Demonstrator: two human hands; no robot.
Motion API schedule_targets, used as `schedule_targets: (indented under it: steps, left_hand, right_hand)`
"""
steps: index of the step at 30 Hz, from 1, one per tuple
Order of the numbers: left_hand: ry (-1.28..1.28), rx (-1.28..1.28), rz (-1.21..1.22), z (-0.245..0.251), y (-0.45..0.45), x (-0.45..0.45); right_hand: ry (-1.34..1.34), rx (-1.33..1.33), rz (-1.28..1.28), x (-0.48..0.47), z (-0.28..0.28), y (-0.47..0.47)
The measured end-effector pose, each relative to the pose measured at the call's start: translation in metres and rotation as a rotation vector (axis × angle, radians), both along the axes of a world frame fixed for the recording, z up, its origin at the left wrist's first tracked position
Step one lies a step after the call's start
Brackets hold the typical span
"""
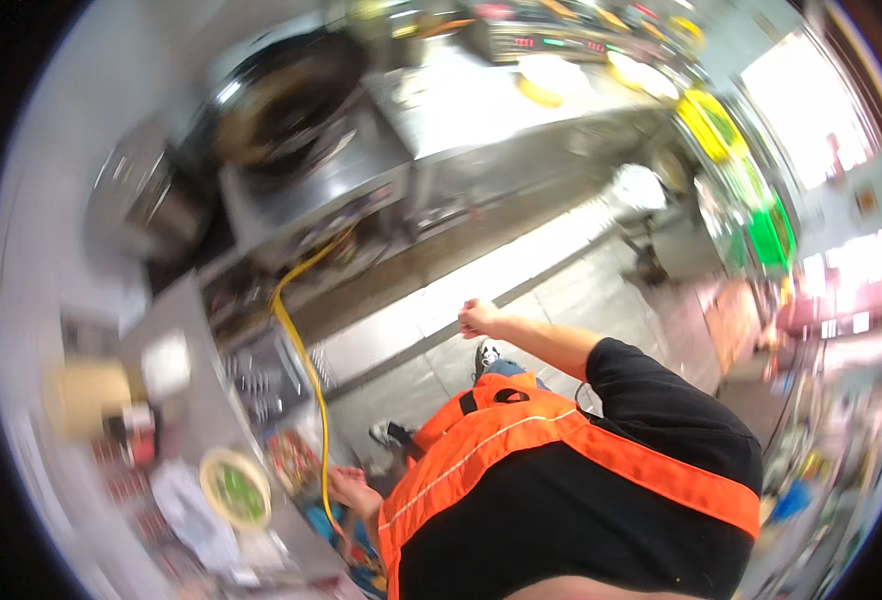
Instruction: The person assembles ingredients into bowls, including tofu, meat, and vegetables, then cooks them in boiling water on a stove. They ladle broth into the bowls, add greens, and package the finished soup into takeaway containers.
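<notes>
My right hand (478,319) hangs in front of me above the tiled floor, its fingers curled and nothing visible in them. Low at my left side is my left hand (354,487), fingers loosely extended. A yellow hose (296,330) runs down from under the stove and passes by its fingertips; whether they touch is unclear. Beside that hand stands a steel counter (219,367), holding a pale round bowl (206,480) with green vegetables (237,491) in it. An orange apron (478,442) covers my front.
A large black wok (283,105) sits on a steel stove (321,191), with a metal pot (155,202) left of it. A bright steel worktop (463,97) continues along the wall. Yellow (703,124) and green crates (771,232) stand at right. The view is motion-blurred.
</notes>
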State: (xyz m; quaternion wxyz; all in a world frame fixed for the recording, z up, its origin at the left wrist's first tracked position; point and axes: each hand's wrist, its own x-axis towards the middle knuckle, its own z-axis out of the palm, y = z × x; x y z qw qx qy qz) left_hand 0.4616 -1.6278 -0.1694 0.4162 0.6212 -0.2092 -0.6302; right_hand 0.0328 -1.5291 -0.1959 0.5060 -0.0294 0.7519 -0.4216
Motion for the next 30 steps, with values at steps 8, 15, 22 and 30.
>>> schedule_targets:
  steps: [8, 15, 22, 30]
  left_hand:
    - [0.146, -0.192, -0.695, 0.036, 0.026, -0.34]
    - [0.023, -0.159, -1.114, 0.085, 0.101, -0.562]
    - [0.085, -0.159, -1.258, 0.066, 0.138, -0.773]
    - [0.208, -0.26, -1.574, 0.104, 0.214, -1.038]
  right_hand:
    - [-0.178, -0.188, -0.99, -0.223, -0.008, 0.361]
    - [-0.085, -0.358, -1.038, -0.358, 0.093, 0.406]
    - [-0.025, -0.448, -1.021, -0.553, 0.091, 0.431]
    - [0.101, -0.354, -1.08, -0.755, 0.105, 0.478]
